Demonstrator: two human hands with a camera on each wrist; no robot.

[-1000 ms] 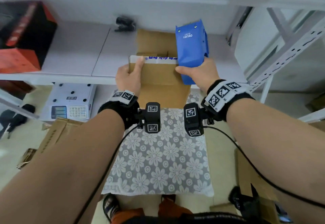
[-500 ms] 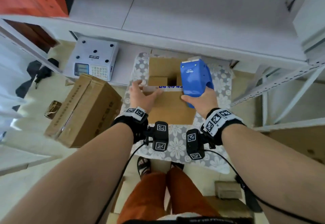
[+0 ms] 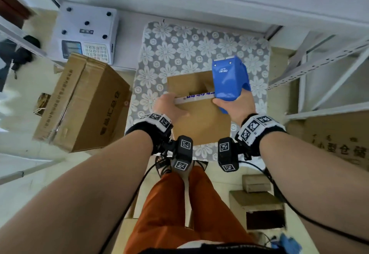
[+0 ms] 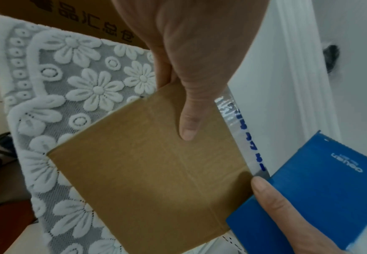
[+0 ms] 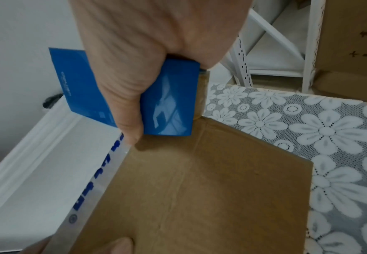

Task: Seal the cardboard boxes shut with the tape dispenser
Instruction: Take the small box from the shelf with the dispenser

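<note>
Box (image 3: 199,118) lowered over mat (image 3: 179,48), carton (image 3: 83,102) beside

A grey mat with white flowers (image 3: 185,46) is lying under white shelving (image 3: 319,68); a scale (image 3: 85,34) is sitting left; pale floor tiles (image 3: 24,158) are showing.

box (image 3: 199,118): small plain brown cardboard, far flaps open, over floral mat | tape (image 3: 194,98): clear strip, blue print, along near flap edge | dispenser (image 3: 229,80): blue, at strip's right end
</note>
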